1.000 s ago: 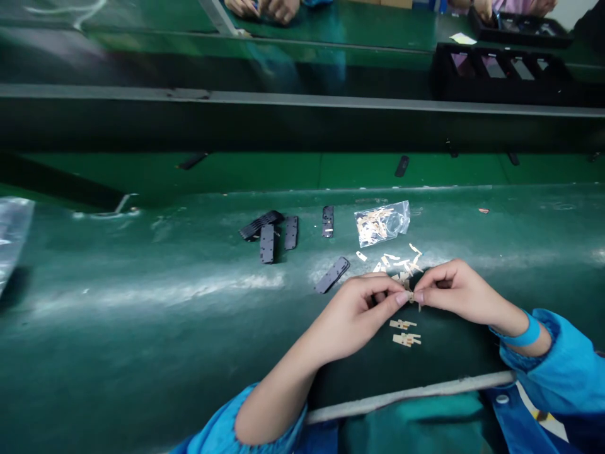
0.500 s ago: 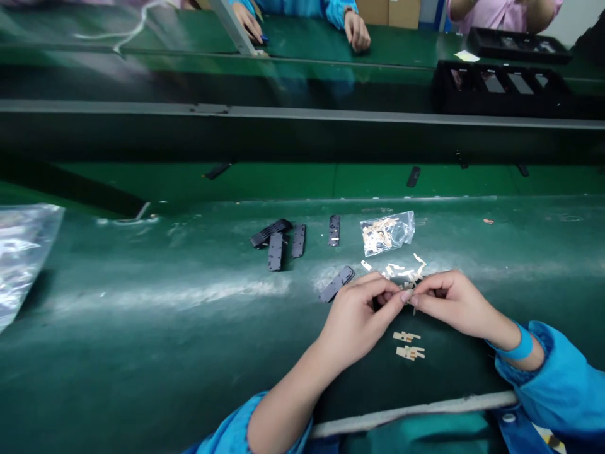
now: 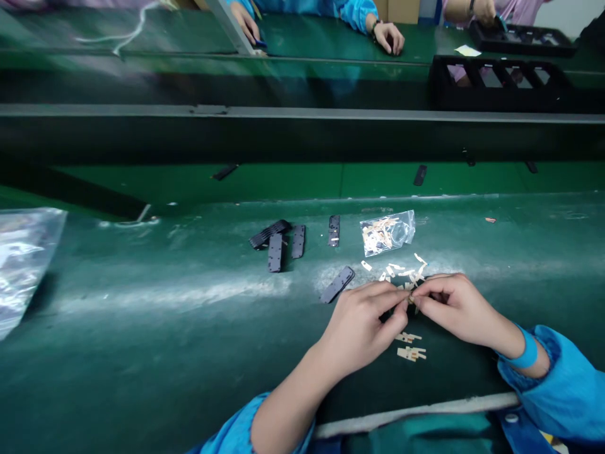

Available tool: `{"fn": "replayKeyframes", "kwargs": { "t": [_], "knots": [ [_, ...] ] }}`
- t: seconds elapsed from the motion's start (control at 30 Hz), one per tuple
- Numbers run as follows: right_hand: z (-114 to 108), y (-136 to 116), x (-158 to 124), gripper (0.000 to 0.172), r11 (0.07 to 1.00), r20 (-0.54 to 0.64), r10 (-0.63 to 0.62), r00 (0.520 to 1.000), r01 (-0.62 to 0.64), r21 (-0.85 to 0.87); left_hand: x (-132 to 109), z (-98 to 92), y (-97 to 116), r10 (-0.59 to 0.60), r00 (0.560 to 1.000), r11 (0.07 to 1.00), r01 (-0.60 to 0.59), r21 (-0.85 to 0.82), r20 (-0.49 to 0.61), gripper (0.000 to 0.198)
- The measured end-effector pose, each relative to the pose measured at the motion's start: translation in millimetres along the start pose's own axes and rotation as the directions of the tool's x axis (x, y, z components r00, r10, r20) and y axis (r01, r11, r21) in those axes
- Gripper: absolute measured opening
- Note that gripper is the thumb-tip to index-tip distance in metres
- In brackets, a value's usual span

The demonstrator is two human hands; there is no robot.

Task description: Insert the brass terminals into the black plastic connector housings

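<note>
Fingertip to fingertip, my left hand (image 3: 366,325) and my right hand (image 3: 456,309) pinch a small pale flat piece (image 3: 411,299) between them. Its exact kind is too small to make out. Just beyond my fingers lie loose pale pieces (image 3: 406,272), scattered on the green table. Behind these is a clear plastic bag (image 3: 387,233) of similar pieces. Two pale forked pieces sit nearer to me, the closer one (image 3: 411,354) in full view and the farther one (image 3: 410,338) partly behind my left hand. Dark flat plates (image 3: 337,284) lie left of my left hand.
More dark plates (image 3: 275,252) are grouped left of the middle, with a single plate (image 3: 334,231) near the bag. A large clear bag (image 3: 28,265) lies far left. Across the metal rail (image 3: 302,114) stand black trays (image 3: 501,85); other people's hands (image 3: 388,38) work there.
My left fingers have shifted slightly around the small piece, and the left hand now covers part of a forked piece. Across the rail, a co-worker's hand has moved right.
</note>
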State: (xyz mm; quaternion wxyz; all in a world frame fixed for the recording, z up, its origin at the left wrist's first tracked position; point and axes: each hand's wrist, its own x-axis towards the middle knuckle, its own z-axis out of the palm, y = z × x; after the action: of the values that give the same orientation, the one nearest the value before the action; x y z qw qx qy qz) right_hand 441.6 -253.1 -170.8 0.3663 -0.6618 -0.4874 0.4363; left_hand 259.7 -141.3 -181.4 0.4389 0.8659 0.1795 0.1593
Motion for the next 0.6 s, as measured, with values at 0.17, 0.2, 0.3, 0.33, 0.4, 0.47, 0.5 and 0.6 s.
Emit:
{"fn": "replayKeyframes", "kwargs": {
  "t": [0.17, 0.2, 0.3, 0.33, 0.4, 0.47, 0.5, 0.6],
  "knots": [
    [-1, 3, 0, 0.019, 0.999, -0.006, -0.013, 1.000, 0.012, -0.046, 1, -2.8, -2, -0.068, 0.998, 0.998, 0.068, -0.005, 0.004, 0.021],
    [-2, 3, 0, 0.019, 0.999, -0.011, -0.012, 1.000, 0.012, -0.048, 2, -3.4, -4, -0.104, 0.995, 0.995, 0.104, 0.012, -0.009, 0.021],
    [-7, 3, 0, 0.019, 1.000, -0.032, 0.004, 0.999, -0.004, -0.019, 4, -4.2, -10, -0.217, 0.975, 0.969, 0.222, 0.108, -0.055, 0.021],
    [-9, 3, 0, 0.019, 1.000, -0.034, 0.020, 0.999, -0.020, 0.005, 5, -4.1, -11, -0.249, 0.967, 0.957, 0.255, 0.138, -0.056, 0.020],
    [-11, 3, 0, 0.018, 0.996, -0.021, 0.062, 0.998, -0.060, 0.063, 6, -3.7, -11, -0.302, 0.952, 0.935, 0.306, 0.179, -0.047, 0.024],
    [-12, 2, 0, 0.018, 0.989, 0.008, 0.096, 0.995, -0.097, 0.114, 8, -3.8, -8, -0.329, 0.944, 0.932, 0.329, 0.150, -0.026, 0.032],
    [-12, 2, 0, 0.018, 0.985, 0.027, 0.107, 0.994, -0.110, 0.130, 10, -4.2, -5, -0.335, 0.942, 0.939, 0.334, 0.082, 0.003, 0.029],
    [-11, 1, -1, 0.018, 0.982, 0.082, 0.123, 0.989, -0.133, 0.135, 12, -6.5, 3, -0.327, 0.925, 0.885, 0.372, -0.280, 0.194, 0.017]
  ]
}}
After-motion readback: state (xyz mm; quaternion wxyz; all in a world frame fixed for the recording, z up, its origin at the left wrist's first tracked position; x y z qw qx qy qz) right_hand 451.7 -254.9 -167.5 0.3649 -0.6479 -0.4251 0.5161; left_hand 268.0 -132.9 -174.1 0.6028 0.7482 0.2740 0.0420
